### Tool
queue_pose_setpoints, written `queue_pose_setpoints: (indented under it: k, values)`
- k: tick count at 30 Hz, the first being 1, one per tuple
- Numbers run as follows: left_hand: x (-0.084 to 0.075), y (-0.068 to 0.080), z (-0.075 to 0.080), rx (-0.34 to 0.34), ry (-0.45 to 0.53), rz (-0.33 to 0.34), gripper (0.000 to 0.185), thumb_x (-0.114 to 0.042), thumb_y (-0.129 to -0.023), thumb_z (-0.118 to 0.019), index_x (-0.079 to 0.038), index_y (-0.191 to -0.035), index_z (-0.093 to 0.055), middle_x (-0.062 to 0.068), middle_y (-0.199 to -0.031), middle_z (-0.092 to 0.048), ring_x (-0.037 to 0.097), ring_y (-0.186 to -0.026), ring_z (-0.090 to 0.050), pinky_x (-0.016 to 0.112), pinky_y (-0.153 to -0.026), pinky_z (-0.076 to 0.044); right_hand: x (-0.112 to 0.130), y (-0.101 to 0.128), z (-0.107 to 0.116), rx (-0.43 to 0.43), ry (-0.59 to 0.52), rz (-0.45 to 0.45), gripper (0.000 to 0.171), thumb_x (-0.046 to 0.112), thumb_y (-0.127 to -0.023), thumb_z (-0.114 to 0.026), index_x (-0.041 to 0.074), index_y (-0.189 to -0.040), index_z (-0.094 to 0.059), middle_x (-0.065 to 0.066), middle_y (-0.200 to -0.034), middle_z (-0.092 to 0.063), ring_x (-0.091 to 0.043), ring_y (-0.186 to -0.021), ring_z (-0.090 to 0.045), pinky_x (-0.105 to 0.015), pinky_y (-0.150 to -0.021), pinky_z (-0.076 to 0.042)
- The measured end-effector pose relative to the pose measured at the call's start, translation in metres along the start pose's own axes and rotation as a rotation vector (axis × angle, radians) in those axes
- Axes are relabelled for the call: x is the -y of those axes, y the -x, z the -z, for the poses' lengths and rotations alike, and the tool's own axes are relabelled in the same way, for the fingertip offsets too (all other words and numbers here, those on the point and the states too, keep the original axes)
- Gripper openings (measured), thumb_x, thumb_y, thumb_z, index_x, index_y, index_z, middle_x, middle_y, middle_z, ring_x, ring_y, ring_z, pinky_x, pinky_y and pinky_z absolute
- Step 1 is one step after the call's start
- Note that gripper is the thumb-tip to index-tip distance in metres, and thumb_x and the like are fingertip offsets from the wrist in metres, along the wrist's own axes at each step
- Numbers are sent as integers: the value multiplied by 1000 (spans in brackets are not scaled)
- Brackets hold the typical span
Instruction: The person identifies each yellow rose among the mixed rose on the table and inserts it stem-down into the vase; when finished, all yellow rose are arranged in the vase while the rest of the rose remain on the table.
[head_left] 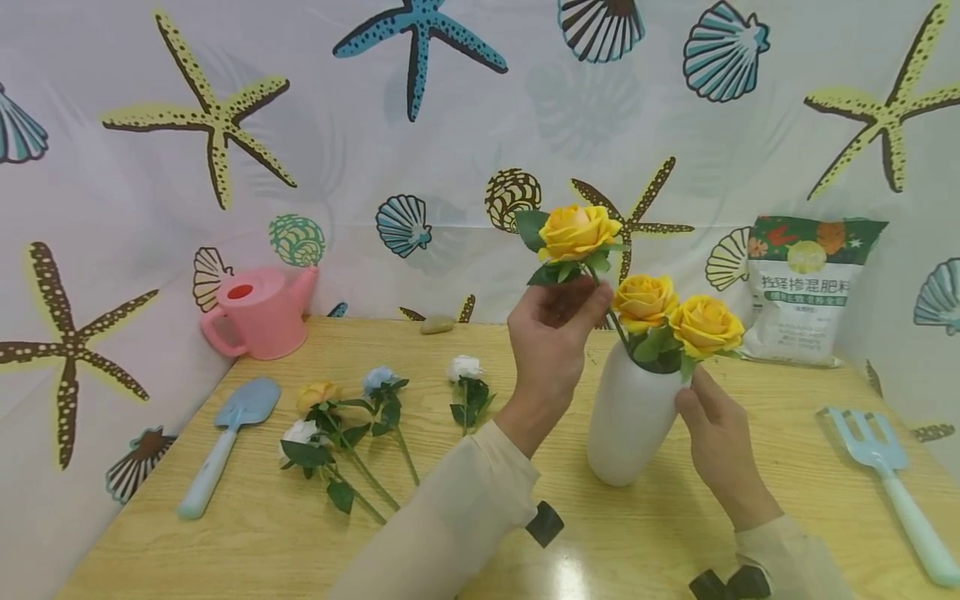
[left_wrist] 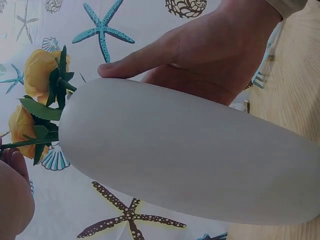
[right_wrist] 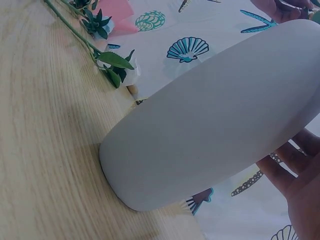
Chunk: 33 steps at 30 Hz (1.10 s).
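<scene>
A white vase [head_left: 630, 425] stands on the wooden table [head_left: 247, 533] with two yellow roses [head_left: 675, 317] in its mouth. My left hand [head_left: 581, 296] pinches the stem of a third yellow rose [head_left: 576, 232] just under its leaves, raised above and left of the vase mouth, with the stem running down toward it. My right hand [head_left: 693, 387] holds the vase's right side near the neck. In the left wrist view its thumb [left_wrist: 130, 65] lies along the vase [left_wrist: 190, 155]. The right wrist view shows its fingers [right_wrist: 295, 175] behind the vase [right_wrist: 215, 120].
Several loose flowers [head_left: 352, 425] and a white rose [head_left: 465, 371] lie left of the vase. A blue trowel [head_left: 228, 433] and pink watering can [head_left: 258, 312] sit at far left. A fertiliser bag [head_left: 806, 287] leans back right, with a blue fork [head_left: 888, 475] in front.
</scene>
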<state>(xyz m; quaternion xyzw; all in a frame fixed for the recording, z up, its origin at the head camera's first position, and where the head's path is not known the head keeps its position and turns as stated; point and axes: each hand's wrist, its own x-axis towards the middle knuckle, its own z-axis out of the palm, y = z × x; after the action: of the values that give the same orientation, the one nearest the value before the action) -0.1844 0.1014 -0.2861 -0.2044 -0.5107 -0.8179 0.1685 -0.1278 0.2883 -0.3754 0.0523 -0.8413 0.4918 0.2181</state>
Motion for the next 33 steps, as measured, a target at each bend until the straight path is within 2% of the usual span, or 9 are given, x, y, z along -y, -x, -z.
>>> queue_pose_setpoints:
  k: [2,5,10,13,16,23,26,29,33]
  values:
    - [2,0,-1,-23,4,42,20,2,-90,-72,10,-107,-64,20,-101,-72,6,-78,-65,19,-72,-56,1,0,0,3,0,-1,47,28,-109,-45,20,-155,-42,30,-140,-46,17,-124,-44,-4,-98,-37]
    - [7,1,-2,-50,14,86,19,1,-89,-73,10,-105,-66,14,-97,-74,7,-76,-65,19,-71,-55,1,-1,0,4,-8,6,46,29,-109,-45,21,-155,-42,31,-141,-45,16,-126,-43,-4,-99,-37]
    - [15,0,-5,-61,27,119,19,1,-89,-74,10,-103,-66,7,-90,-73,7,-74,-65,19,-69,-55,1,-2,-1,-2,-30,21,47,28,-109,-45,17,-155,-42,32,-139,-46,16,-126,-44,-3,-99,-38]
    - [18,-2,-8,-69,23,154,18,2,-88,-74,7,-103,-66,10,-91,-73,6,-75,-65,19,-69,-55,1,-2,-2,0,-39,18,47,29,-109,-46,18,-154,-42,30,-141,-46,15,-127,-43,-4,-99,-38]
    - [20,-3,-11,-78,8,190,17,2,-88,-75,6,-102,-67,16,-94,-73,6,-76,-65,18,-69,-55,2,-2,-2,4,-39,7,47,30,-109,-46,20,-154,-42,21,-147,-47,14,-129,-43,-5,-100,-38]
    - [26,-6,-11,-19,4,336,14,3,-89,-73,5,-103,-71,12,-93,-74,6,-81,-67,21,-74,-57,3,-3,-1,17,-19,-25,48,31,-108,-46,21,-156,-40,-10,-157,-44,11,-131,-41,-6,-100,-38]
    - [29,-7,-7,22,-14,374,17,4,-89,-72,6,-105,-70,14,-96,-74,7,-84,-67,24,-79,-59,1,-3,-1,8,-14,-14,48,30,-108,-47,20,-155,-41,-11,-155,-45,13,-128,-42,-6,-99,-38]
    - [32,-8,-4,63,-32,396,17,5,-89,-70,7,-106,-70,15,-100,-73,7,-87,-65,25,-79,-58,0,-3,-1,-7,6,-15,47,28,-108,-47,20,-154,-43,-7,-154,-47,16,-125,-43,-5,-99,-37]
    - [35,-8,-2,92,-39,419,18,5,-90,-69,6,-108,-70,13,-103,-73,8,-92,-64,25,-80,-58,-2,-1,0,-17,16,-31,46,29,-108,-47,19,-154,-44,-7,-153,-48,17,-122,-45,-4,-97,-37]
